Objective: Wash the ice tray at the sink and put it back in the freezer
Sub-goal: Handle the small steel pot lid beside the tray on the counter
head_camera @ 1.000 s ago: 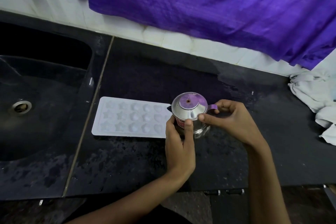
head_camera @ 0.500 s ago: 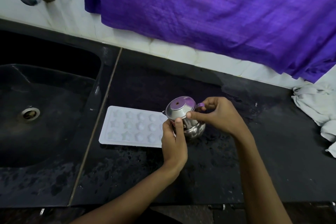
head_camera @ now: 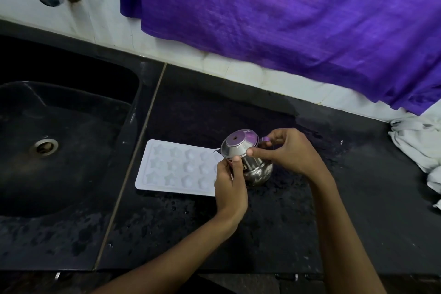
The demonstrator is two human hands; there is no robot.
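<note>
Head view: the white ice tray (head_camera: 177, 168) lies flat on the black counter (head_camera: 274, 234), just right of the sink (head_camera: 59, 150). Left hand (head_camera: 230, 184) and right hand (head_camera: 290, 150) both grasp a steel pot (head_camera: 245, 157) at the tray's right end.

Ice tray (head_camera: 177, 167) lies on the counter (head_camera: 274, 234) right of the sink (head_camera: 59, 150), pot (head_camera: 248, 157) at its right end.

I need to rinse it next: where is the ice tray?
The white plastic ice tray lies flat on the black counter, right of the sink, beside the left hand.
</note>
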